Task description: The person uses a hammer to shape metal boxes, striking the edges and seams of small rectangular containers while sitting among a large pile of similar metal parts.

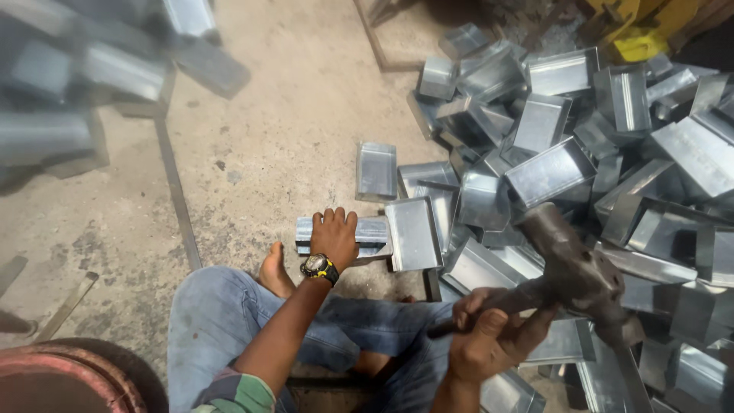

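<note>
Two bare hands work over the concrete floor (290, 115): the left hand (333, 237) presses flat, fingers spread, on a folded sheet-metal piece (371, 233) lying before the bare foot (275, 271), while the right hand (489, 340) is clenched around a heavy hammer (577, 268), raised beside a heap of similar metal boxes (581, 145).

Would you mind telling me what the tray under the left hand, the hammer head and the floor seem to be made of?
The tray under the left hand looks like thin galvanised sheet steel: silvery-grey, sharply folded edges, dull reflections. The hammer head, held in the right hand, appears to be dark, worn iron or steel, matte and pitted. The floor seems to be bare concrete: pale, rough and stained.
</note>
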